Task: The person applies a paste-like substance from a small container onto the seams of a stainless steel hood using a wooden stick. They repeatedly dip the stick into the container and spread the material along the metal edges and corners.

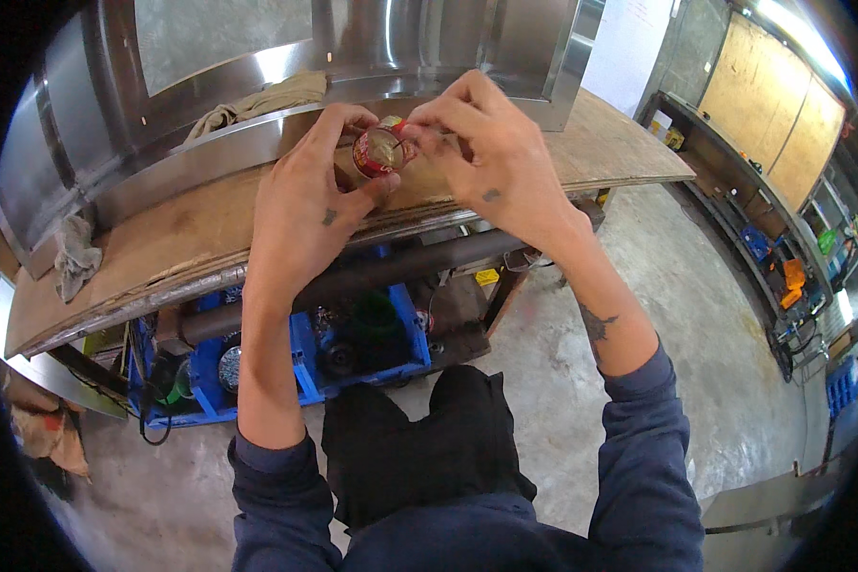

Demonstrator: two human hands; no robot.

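One grey rag [76,255] lies crumpled near the left end of my wooden tabletop [162,229], against the foot of a shiny steel panel [429,43]. Farther right, a beige cloth [262,103] rests along the panel's lower ledge. Below the front edge, blue bins [302,353] sit under the tabletop. Next comes my left hand [300,205], its thumb and fingers curled around a small, round, red-and-gold thing [378,153], pinching it from the left. I hold this above the tabletop, behind the front edge, one round end facing me. My right hand [505,167] meets it from the other side, thumb and forefinger pinching its right edge; whether they also grip a loose bit, I cannot tell. Past the tabletop's right corner, a long dark shelf [720,195] runs along the wall, with orange pieces [792,275] at its near end.
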